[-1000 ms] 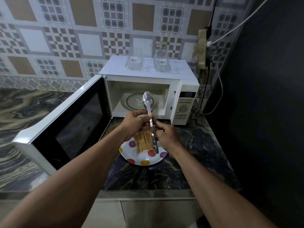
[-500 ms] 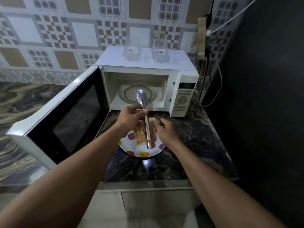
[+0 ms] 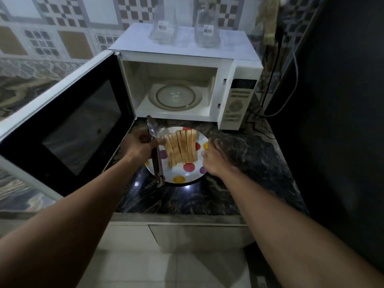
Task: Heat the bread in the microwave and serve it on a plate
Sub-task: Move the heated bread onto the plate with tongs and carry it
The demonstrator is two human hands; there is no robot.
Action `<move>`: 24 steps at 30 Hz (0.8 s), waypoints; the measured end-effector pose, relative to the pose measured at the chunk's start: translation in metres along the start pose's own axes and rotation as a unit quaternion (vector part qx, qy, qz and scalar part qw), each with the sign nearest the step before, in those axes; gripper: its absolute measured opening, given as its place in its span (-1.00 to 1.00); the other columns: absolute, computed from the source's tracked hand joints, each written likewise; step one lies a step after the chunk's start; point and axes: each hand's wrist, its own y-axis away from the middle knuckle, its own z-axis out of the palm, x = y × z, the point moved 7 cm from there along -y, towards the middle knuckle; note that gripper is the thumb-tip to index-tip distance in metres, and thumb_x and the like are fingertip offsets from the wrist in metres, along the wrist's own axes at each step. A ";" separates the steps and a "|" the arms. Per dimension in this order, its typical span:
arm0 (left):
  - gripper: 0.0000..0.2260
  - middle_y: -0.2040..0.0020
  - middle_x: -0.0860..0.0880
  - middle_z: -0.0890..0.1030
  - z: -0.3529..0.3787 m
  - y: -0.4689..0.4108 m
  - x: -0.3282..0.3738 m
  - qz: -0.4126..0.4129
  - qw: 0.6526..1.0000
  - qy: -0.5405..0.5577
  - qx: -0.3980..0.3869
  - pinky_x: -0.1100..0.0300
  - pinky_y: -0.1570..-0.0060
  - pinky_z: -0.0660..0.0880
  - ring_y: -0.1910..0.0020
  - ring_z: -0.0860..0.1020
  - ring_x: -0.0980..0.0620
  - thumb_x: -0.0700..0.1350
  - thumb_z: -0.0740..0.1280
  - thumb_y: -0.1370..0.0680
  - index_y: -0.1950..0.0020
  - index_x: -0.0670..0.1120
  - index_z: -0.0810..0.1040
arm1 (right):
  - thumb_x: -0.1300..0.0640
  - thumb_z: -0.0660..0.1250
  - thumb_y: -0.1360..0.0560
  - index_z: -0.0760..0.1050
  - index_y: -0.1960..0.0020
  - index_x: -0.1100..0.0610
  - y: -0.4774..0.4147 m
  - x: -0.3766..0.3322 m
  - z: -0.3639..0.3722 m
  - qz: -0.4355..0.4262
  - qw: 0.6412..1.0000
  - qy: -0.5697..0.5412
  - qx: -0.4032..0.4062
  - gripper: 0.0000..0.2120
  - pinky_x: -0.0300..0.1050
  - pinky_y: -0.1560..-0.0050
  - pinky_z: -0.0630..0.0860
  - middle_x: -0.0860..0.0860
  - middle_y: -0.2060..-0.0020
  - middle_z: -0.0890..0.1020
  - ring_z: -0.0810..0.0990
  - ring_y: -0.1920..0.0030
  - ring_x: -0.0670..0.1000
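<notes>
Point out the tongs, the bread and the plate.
tongs (image 3: 154,154), head view, mid-shaft below the left hand.
bread (image 3: 182,147), head view, middle of the slice row.
plate (image 3: 187,175), head view, bare near rim.

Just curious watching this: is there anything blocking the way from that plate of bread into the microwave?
Nothing visible does. The microwave door is swung fully open to the left, and only the empty glass turntable sits inside. The bread on its plate lies right below the opening. The left hand holds tongs beside it.

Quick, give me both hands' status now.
Left hand: closed on the metal tongs.
Right hand: open, empty, beside the polka-dot plate.
</notes>
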 end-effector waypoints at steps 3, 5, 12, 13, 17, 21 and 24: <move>-0.76 0.14 0.00 0.63 -0.003 -0.014 -0.030 -0.036 0.991 -0.117 0.046 0.16 0.07 0.50 0.12 0.58 0.02 -0.02 0.55 -0.45 -0.02 -0.13 0.70 | 0.08 0.14 -0.67 -0.12 -0.61 0.20 -0.011 0.004 0.009 -0.015 0.998 0.056 -0.016 -0.36 0.11 -0.55 -0.04 0.19 -0.59 -0.11 -0.11 -0.58 0.17; -0.76 0.14 0.00 0.67 0.001 -0.021 -0.049 -0.058 0.987 -0.142 0.040 0.19 0.08 0.48 0.13 0.61 0.01 0.04 0.57 -0.42 0.03 -0.07 0.72 | 0.09 0.16 -0.66 -0.13 -0.61 0.20 -0.019 0.006 0.013 -0.018 0.996 0.078 -0.025 -0.34 0.11 -0.53 -0.07 0.17 -0.59 -0.13 -0.13 -0.58 0.15; -0.63 0.05 -0.06 0.73 0.020 -0.032 -0.068 -0.070 0.983 -0.166 0.026 0.07 -0.10 0.59 0.05 0.68 -0.02 -0.02 0.62 -0.35 -0.09 -0.12 0.69 | 0.13 0.20 -0.63 -0.03 -0.60 0.21 -0.044 0.012 0.022 -0.029 0.996 0.085 -0.025 -0.35 0.15 -0.52 0.13 0.15 -0.59 -0.07 -0.01 -0.58 0.14; -0.61 0.01 -0.05 0.73 0.023 -0.033 -0.067 -0.067 0.984 -0.165 0.029 0.08 -0.13 0.58 0.01 0.68 -0.02 -0.04 0.61 -0.37 -0.15 -0.13 0.68 | 0.14 0.23 -0.62 0.00 -0.60 0.21 -0.046 0.012 0.022 -0.029 0.996 0.082 -0.027 -0.34 0.14 -0.50 0.17 0.14 -0.59 -0.04 0.03 -0.57 0.15; -0.59 -0.02 -0.07 0.72 0.026 -0.038 -0.069 -0.066 0.984 -0.161 0.028 0.08 -0.12 0.57 -0.02 0.68 -0.03 0.02 0.61 -0.36 -0.15 -0.08 0.68 | 0.14 0.30 -0.59 0.10 -0.57 0.23 -0.055 0.012 0.023 -0.035 0.997 0.068 -0.020 -0.36 0.05 -0.40 0.32 0.14 -0.56 0.07 0.24 -0.49 0.18; -0.58 0.04 -0.05 0.73 0.025 -0.044 -0.071 -0.060 0.986 -0.151 0.024 0.10 -0.04 0.61 0.08 0.68 0.00 0.02 0.64 -0.33 -0.11 -0.10 0.69 | 0.10 0.40 -0.54 0.23 -0.53 0.24 -0.062 0.010 0.020 -0.041 0.998 0.057 -0.001 -0.35 0.01 -0.37 0.33 0.13 -0.48 0.24 0.32 -0.43 0.16; -0.64 0.07 0.04 0.68 0.016 -0.046 -0.075 -0.060 0.986 -0.149 0.047 0.24 0.10 0.56 0.11 0.63 0.09 0.02 0.58 -0.40 -0.13 -0.07 0.67 | 0.03 0.36 -0.57 0.34 -0.44 0.20 -0.068 0.008 0.015 -0.045 0.997 0.056 0.017 -0.49 0.02 -0.32 0.37 0.12 -0.39 0.37 0.38 -0.37 0.16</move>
